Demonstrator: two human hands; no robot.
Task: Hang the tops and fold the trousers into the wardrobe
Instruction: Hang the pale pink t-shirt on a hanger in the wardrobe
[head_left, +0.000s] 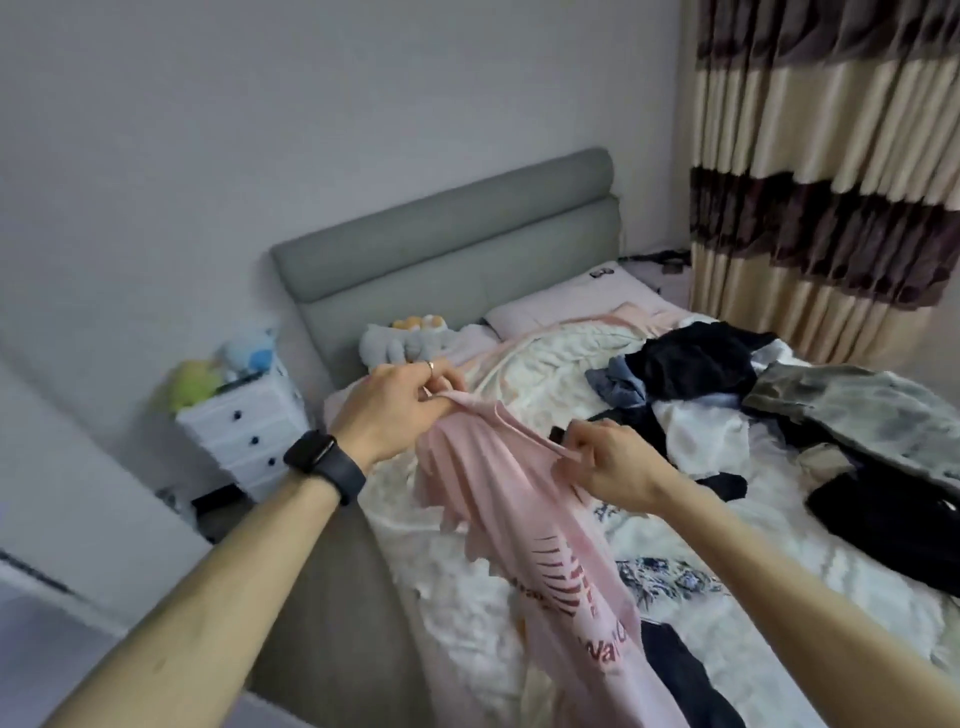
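Left hand (395, 410), right hand (608, 467) aloft (pinch grips).

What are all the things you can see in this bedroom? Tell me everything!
pink top: one, pink with red print, held above the bed
bed: one, grey headboard, pale quilt, centre
pillow: one, pale pink, by the headboard
clothes pile: one, black, white, grey, bed's right side
soft toys: several, grey, yellow, green, blue, bed and drawers
drawers: one unit, white, left of bed
curtain: one, beige and brown stripes, top right
watch: one, black, left wrist
left hand: one, grips the top's upper edge
right hand: one, pinches the top's upper edge
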